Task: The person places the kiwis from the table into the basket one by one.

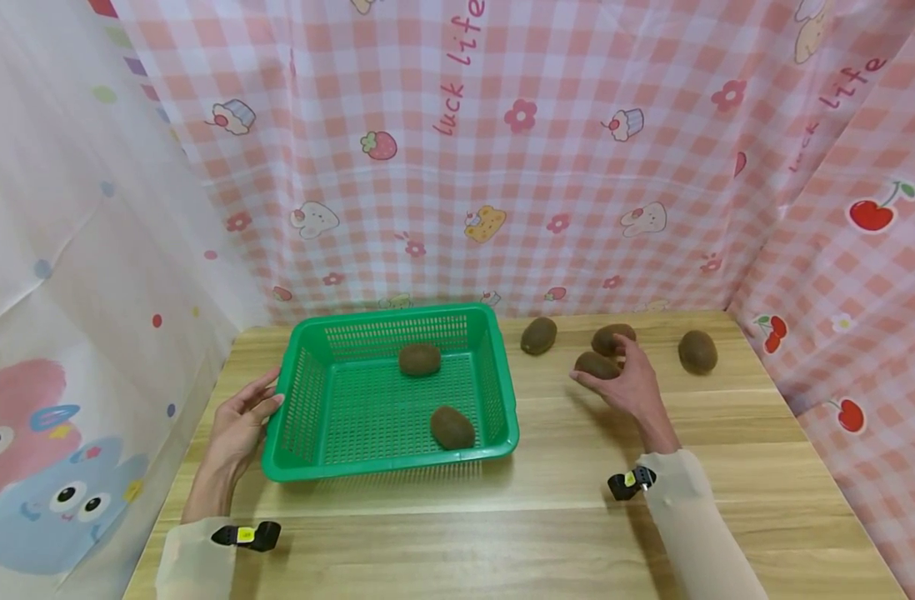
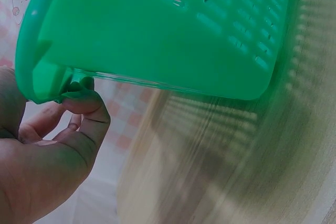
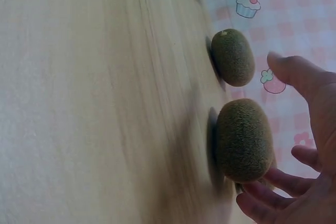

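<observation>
A green plastic basket [image 1: 386, 461] stands on the wooden table [image 1: 502, 533] with two brown kiwis [image 1: 420, 359] [image 1: 452, 427] inside. My left hand [image 1: 266, 400] rests against its left rim, fingers loosely bent under the rim [image 2: 39, 85] in the left wrist view. My right hand [image 1: 607, 360] arches over a kiwi [image 1: 592, 365] lying right of the basket. In the right wrist view its fingertips [image 3: 257, 190] touch this kiwi [image 3: 244, 140] while the thumb stays off it. Another kiwi [image 3: 232, 57] lies just beyond.
Three more kiwis [image 1: 538, 335] [image 1: 613, 337] [image 1: 697, 351] lie near the table's back edge. Pink checked curtains [image 1: 502, 167] close off the back and right, and a white patterned one [image 1: 67, 292] hangs on the left.
</observation>
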`<state>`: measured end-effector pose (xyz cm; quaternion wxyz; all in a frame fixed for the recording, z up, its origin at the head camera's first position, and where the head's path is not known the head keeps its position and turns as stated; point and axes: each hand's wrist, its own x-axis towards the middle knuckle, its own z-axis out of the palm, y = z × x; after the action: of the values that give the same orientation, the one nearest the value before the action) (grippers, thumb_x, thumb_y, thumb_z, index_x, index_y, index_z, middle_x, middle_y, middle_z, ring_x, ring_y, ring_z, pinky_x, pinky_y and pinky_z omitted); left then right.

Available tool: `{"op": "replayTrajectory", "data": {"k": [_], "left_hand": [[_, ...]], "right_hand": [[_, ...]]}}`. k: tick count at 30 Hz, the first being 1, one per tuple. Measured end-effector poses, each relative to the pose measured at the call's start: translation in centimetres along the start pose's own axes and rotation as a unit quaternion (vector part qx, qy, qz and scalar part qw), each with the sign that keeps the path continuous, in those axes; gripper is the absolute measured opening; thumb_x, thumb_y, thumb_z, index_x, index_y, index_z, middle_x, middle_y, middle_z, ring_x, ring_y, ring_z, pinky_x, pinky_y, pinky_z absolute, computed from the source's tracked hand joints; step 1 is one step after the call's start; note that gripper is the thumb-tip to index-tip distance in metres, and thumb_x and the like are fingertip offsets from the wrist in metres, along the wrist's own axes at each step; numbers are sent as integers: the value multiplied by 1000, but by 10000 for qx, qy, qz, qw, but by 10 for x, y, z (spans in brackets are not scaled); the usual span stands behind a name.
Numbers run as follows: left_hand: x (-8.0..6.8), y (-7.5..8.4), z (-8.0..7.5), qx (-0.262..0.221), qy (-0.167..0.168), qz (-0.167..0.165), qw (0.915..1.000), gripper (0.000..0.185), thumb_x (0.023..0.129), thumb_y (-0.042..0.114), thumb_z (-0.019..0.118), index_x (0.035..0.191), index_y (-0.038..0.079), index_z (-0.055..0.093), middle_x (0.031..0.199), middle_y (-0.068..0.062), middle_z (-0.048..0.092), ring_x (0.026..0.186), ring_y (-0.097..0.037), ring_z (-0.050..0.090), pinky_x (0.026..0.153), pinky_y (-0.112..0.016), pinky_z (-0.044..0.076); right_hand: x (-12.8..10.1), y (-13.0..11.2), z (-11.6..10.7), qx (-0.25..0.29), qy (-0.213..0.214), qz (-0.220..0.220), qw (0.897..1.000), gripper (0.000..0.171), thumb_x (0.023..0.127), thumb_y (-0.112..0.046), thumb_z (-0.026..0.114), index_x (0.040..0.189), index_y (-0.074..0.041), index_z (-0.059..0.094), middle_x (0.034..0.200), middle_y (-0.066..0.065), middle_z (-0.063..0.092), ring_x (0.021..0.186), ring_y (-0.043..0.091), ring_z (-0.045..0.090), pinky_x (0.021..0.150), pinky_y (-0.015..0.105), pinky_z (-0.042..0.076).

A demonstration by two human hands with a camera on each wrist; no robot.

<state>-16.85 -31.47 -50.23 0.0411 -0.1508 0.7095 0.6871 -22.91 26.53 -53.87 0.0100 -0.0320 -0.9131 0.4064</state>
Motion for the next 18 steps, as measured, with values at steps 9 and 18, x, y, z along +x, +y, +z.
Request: {"op": "replayTrajectory", "data": {"k": [9,18], "left_hand": [[-2,-2,0,246,-16,170,9996,61,103,14,63,159,11,38,115,13,57,100,2,60,80,-16,59],[-3,-1,0,365,-54,181,9992,61,104,14,60,160,11,37,115,14,57,98,3,61,81,-16,59]], "right_hand": [[-1,1,6,79,15,252,9996,91,88,-37,82,155,1,35,150,31,44,137,48,47,113,61,41],[-3,4,7,124,139,316,9993,59,93,-22,74,142,1,51,145,27,52,134,45,49,113,58,41]]}}
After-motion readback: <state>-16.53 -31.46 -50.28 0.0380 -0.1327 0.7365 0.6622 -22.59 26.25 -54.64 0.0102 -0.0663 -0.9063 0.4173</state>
